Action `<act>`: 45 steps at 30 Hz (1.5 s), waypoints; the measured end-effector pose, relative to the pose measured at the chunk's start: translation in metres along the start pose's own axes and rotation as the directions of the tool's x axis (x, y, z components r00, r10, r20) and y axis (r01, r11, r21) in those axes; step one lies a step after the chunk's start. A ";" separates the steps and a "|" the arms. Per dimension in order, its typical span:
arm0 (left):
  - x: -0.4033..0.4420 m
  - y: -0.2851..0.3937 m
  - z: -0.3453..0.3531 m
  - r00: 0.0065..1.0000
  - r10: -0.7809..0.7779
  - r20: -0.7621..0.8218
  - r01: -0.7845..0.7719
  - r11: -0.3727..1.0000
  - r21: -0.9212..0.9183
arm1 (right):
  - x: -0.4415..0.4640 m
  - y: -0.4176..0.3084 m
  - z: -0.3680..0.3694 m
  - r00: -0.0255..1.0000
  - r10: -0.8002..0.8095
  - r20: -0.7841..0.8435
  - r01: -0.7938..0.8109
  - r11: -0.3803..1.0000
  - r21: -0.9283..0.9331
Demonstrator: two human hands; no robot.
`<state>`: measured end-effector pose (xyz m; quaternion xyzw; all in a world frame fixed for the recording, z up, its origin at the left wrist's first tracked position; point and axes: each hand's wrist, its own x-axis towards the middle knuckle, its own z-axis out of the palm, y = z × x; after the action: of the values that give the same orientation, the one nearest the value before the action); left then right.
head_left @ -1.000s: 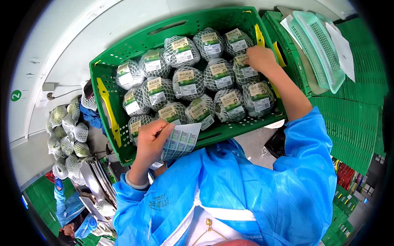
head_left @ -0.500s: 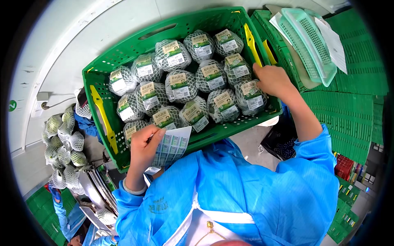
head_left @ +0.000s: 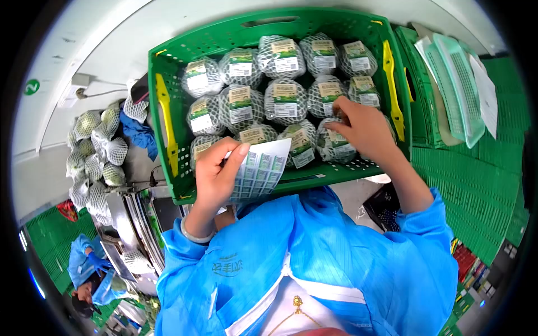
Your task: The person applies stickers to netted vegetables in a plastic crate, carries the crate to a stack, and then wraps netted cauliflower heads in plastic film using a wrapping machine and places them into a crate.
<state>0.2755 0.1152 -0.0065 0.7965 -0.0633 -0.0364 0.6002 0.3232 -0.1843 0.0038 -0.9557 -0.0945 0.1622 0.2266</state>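
A green plastic crate point(head_left: 218, 36) holds rows of round produce in white foam netting point(head_left: 306, 63), each with a printed label on top. Between the thumb and fingers of my left hand point(head_left: 216, 171) is a sheet of small green-and-white stickers point(head_left: 262, 171), held over the crate's near edge. My right hand point(head_left: 367, 129) is over the right side of the crate, above a netted pack point(head_left: 333, 147) in the near row. Its thumb and index finger are apart, with nothing visible between them; the other fingers are partly hidden.
Bare netted produce point(head_left: 98, 151) is heaped at left beside a blue cloth point(head_left: 139, 134). Pale green baskets point(head_left: 457, 92) and papers lie on green crates point(head_left: 468, 185) at right. A co-worker in blue point(head_left: 84, 257) is at lower left. A black crate point(head_left: 384, 207) stands below.
The view has shifted, so the crate appears further right. My right hand has moved from the crate's right rim inward over the packs. My left hand still holds the sticker sheet.
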 end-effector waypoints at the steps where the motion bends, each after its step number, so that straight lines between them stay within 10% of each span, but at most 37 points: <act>1: 0.000 0.001 0.002 1.000 0.008 -0.026 -0.009 0.999 -0.040 | -0.004 -0.019 0.002 0.992 -0.085 -0.089 0.106 0.959 0.262; 2: 0.001 0.000 0.005 0.997 0.021 -0.070 -0.024 0.999 -0.043 | -0.008 -0.037 0.006 0.970 -0.144 -0.196 0.225 0.839 0.496; 5: 0.005 0.004 0.008 0.976 0.136 -0.170 -0.116 0.985 0.125 | -0.007 -0.084 0.034 0.805 -0.390 -0.448 0.557 0.757 0.342; 10: 0.005 0.003 -0.007 0.986 0.112 -0.123 -0.123 0.989 -0.079 | -0.011 -0.101 0.052 0.987 0.001 -0.162 0.138 0.521 0.842; 13: 0.005 0.019 -0.006 0.997 -0.047 -0.059 0.022 0.929 -0.370 | -0.010 -0.100 0.047 0.973 -0.069 -0.219 0.212 0.633 0.744; 19: -0.006 0.010 -0.017 0.992 -0.129 0.001 0.127 0.979 -0.156 | -0.006 -0.097 0.060 0.912 -0.177 -0.370 0.367 0.755 0.544; 25: -0.005 0.017 -0.014 0.969 -0.207 0.136 0.247 0.818 -0.520 | -0.005 -0.089 0.060 0.941 -0.141 -0.308 0.287 0.815 0.504; 29: -0.010 0.013 -0.013 0.969 -0.217 0.116 0.245 0.878 -0.410 | 0.023 -0.095 0.027 0.696 -0.565 -0.444 0.686 0.706 0.178; 34: -0.004 0.020 -0.010 0.969 -0.178 0.169 0.210 0.958 -0.197 | 0.040 -0.106 0.004 0.491 -0.870 -0.049 0.860 0.493 -0.133; 40: -0.005 0.001 -0.010 0.967 -0.145 0.209 0.154 0.988 -0.028 | 0.031 -0.088 0.029 0.329 -0.924 -0.195 0.802 0.382 -0.459; 43: -0.005 0.003 -0.009 0.984 -0.107 0.145 0.116 0.992 -0.055 | 0.033 -0.079 0.027 0.487 -0.852 -0.191 0.849 0.513 -0.128; 45: -0.007 -0.003 -0.013 0.991 -0.123 0.058 0.127 0.990 -0.057 | 0.033 -0.069 0.020 0.905 -0.405 -0.129 0.414 0.909 0.056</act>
<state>0.2705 0.1292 -0.0059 0.7791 -0.0283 -0.0973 0.6187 0.3398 -0.1072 0.0103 -0.9122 -0.2731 0.0597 0.2996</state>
